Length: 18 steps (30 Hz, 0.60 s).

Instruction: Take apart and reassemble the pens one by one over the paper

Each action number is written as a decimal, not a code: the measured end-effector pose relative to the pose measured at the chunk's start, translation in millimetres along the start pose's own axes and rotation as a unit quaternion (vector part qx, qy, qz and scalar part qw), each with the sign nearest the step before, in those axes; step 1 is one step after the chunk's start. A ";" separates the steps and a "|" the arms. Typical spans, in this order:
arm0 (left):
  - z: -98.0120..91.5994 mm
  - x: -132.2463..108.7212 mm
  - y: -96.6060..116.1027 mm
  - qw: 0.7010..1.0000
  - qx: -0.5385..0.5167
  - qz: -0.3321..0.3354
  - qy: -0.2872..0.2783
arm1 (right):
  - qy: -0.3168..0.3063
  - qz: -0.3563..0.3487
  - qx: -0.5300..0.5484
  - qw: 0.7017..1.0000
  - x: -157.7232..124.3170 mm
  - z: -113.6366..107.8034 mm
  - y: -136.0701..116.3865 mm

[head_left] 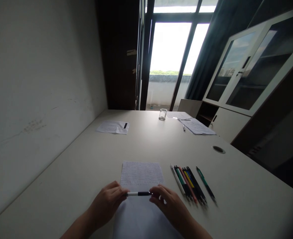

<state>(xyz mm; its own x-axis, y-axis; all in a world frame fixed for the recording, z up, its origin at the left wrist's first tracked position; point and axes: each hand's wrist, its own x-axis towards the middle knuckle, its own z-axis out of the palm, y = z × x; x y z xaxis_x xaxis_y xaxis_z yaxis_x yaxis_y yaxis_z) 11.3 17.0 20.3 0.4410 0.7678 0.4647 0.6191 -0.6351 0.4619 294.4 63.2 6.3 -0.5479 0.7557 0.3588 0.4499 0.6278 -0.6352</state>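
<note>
Through the head feed I have both hands over the near part of the table (86,159), and I read the step in hand as a two-handed hold on one pen, the black-and-white pen (138,194), which lies level across the sheet of written paper (142,172). My left hand (111,199) has thumb and fingers pinched together on its white end; my right hand (166,200) has its fingertips closed at the dark end, though they hide the very tip, so I can't tell how firmly they press there. Nor can I tell from this angle how far the pen sits above the paper. To my right, a row of pens (187,186) lies side by side, just beside the sheet and near my right hand, with a green-and-black pen (206,185) a little apart on its far side. From here, I'd judge that any next move calls for a light, steady pinch at both ends, the pen held level, and one hand letting go only once the other has it securely. If I go rightward, I'd want my right wrist clear of the row, since the loose pens could roll.
</note>
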 end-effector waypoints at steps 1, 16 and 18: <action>0.8 -0.9 -0.7 1.000 0.001 0.001 -0.002 | 0.000 -0.002 -0.004 1.000 -0.9 0.2 0.1; 2.2 -2.5 -1.5 0.998 -0.027 0.043 -0.043 | -0.085 -0.004 -0.059 0.995 -16.0 -10.4 -10.2; 2.0 -2.1 -1.5 0.998 -0.025 0.043 -0.034 | -0.080 -0.004 -0.068 0.994 -15.5 -9.8 -9.0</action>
<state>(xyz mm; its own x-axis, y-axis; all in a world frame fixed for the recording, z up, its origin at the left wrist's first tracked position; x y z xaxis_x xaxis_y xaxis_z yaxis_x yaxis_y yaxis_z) 10.8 16.4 17.1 0.5353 0.7135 0.4521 0.5443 -0.7007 0.4613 305.8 47.7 13.1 -0.6526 0.7176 0.2433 0.5297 0.6617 -0.5306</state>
